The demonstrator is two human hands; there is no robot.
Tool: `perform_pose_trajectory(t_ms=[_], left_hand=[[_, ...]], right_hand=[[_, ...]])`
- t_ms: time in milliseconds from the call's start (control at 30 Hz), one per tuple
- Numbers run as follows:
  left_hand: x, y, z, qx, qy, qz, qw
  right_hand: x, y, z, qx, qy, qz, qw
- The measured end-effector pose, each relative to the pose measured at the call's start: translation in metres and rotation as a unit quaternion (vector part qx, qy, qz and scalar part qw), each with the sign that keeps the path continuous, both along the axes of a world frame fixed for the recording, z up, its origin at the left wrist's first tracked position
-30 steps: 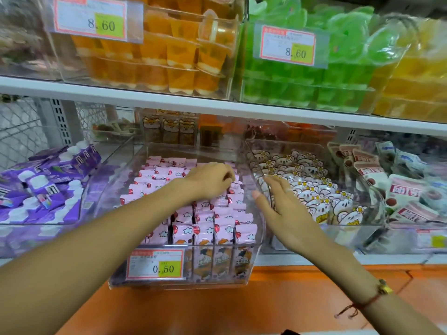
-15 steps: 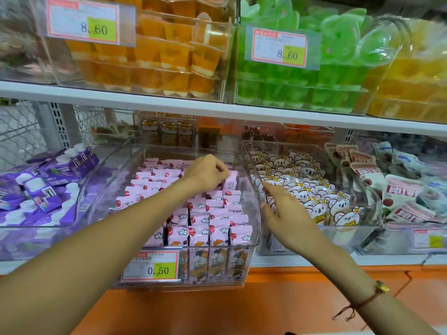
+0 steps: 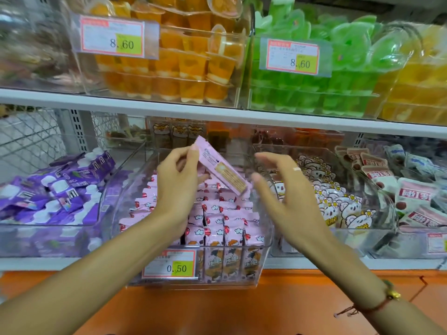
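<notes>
While both bare arms reach in from below, the long white metal shelf board [image 3: 217, 112] runs across the whole view, directly above the rounded clear plastic bin [image 3: 121, 197] that serves as the middle mark. Above that bin, on the shelf board, stand a clear box of orange jelly cups [image 3: 169, 68] and, to its right, one of green jelly cups [image 3: 314, 88]. Left of the bin lies a heap of purple spouted pouches [image 3: 60, 189]; right of it sits a box of white koala-print packets [image 3: 338, 206]. Inside the bin, small pink snack packets [image 3: 222, 223] stand in tight rows.

Over the bin's back half, the left hand [image 3: 176, 180] pinches a single pink foil packet [image 3: 222, 170] by its upper end, between thumb and fingers. This packet is lifted clear of the rows and tilted, its high end toward the shelf board and its low end pointing down and to the right, printed back facing the camera. Over the bin's right wall, the right hand [image 3: 290, 197] holds nothing, its fingers spread and relaxed. Its thumb is just beside the packet's low end; contact cannot be told, as the hand is blurred.

On the bin's front wall hangs a red-edged price tag [image 3: 169, 264] reading 0.50. Below and right of the bin, a thin red cord bracelet [image 3: 377, 303] circles the right wrist.
</notes>
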State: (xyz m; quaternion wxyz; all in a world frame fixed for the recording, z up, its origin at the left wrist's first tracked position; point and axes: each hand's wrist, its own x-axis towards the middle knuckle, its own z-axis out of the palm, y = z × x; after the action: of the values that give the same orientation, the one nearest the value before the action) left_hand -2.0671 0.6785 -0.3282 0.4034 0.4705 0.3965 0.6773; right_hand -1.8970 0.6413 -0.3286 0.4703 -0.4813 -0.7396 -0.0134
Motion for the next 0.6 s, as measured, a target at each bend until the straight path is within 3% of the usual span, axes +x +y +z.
perform_pose_trajectory(t_ms=[100,167,267,333,367,433,467,533,600], left_hand=[[0.0,-0.014,0.0,-0.035,-0.038,-0.04,0.998],[0.001,-0.02,0.002,-0.047,-0.056,-0.061,0.995],[0.001,-0.025,0.004,-0.029,-0.059,-0.074,0.995],[-0.001,-0.024,0.004,-0.024,-0.054,-0.091,0.994],[-0.002,-0.022,0.003,-0.03,-0.044,-0.107,0.993],[-0.002,-0.019,0.003,-0.058,0.005,-0.156,0.986],[-0.002,-0.018,0.002,-0.072,0.041,-0.184,0.979],[-0.002,-0.018,-0.001,-0.073,0.12,-0.231,0.963],[-0.002,-0.02,-0.003,-0.055,0.137,-0.266,0.953]], right_hand=[[-0.02,-0.004,0.001,0.003,-0.093,0.015,0.996],[-0.025,-0.003,0.0,0.008,-0.099,0.008,0.995],[-0.025,-0.003,-0.002,0.012,-0.052,0.012,0.999],[-0.024,-0.002,-0.002,-0.037,0.043,0.048,0.997],[-0.024,-0.002,0.0,-0.103,0.126,0.088,0.983],[-0.025,-0.004,0.005,-0.272,0.29,0.176,0.901],[-0.023,-0.004,0.007,-0.331,0.325,0.202,0.863],[-0.021,-0.005,0.007,-0.388,0.31,0.223,0.839],[-0.02,-0.004,0.005,-0.404,0.275,0.226,0.842]])
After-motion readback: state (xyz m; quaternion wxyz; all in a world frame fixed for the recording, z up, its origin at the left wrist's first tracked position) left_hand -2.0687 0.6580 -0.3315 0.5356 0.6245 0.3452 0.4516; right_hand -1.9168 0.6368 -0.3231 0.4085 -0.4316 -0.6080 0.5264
